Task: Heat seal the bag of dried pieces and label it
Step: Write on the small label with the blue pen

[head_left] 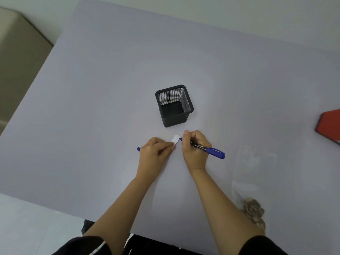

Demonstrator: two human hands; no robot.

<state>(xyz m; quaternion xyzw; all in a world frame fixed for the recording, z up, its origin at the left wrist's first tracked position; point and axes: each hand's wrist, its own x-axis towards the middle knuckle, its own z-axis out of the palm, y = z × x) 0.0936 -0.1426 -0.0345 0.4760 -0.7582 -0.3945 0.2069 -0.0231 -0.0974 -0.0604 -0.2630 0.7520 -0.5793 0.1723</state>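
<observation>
The right hand (196,150) grips a blue marker (207,148) in a writing hold, its tip set on a small white label (176,139) lying on the worktop (110,89). The left hand (155,150), fingers curled, pinches the label's near corner, evidently to keep it from sliding under the tip. A blue cap (138,149) protrudes from that hand's outer side, apparently kept there for recapping. The clear bag (255,173) lies flat to the right, well apart from the label, its dried pieces (254,212) gathered at the near end. Whether it is sealed cannot be told. An empty mesh pen holder (173,105) stands just beyond the hands. A red object (329,126) sits at the right edge.
</observation>
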